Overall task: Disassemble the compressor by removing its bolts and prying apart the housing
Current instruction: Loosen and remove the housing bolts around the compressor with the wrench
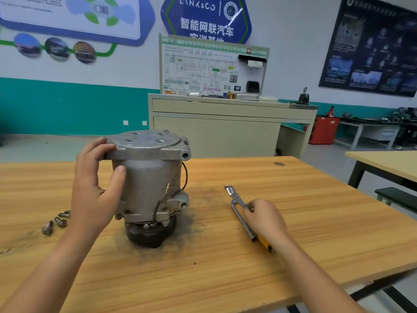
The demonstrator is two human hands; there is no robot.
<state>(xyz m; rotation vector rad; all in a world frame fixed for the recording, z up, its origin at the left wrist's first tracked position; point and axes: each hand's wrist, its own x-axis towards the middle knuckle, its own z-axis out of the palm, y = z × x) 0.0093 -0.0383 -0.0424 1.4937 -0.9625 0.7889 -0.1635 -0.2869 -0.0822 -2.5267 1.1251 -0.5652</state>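
A grey metal compressor point(151, 177) stands upright on its black pulley end on the wooden table point(225, 267). Its flat end cover with several open bolt holes faces up. My left hand point(94, 188) grips its left side, fingers on the cover's edge and thumb on the body. Several removed bolts point(55, 222) lie on the table to the left. To the right lie a metal L-shaped socket wrench point(242, 219) and a yellow-handled tool point(266, 243). My right hand point(264, 218) rests on these tools, fingers curled over them where they cross; which one it grips is hidden.
Dark grime is smeared on the table around the compressor. The table's right edge runs diagonally near my right arm. A second table point(383, 161) stands at the far right. A beige cabinet point(225, 127) with a training board stands behind.
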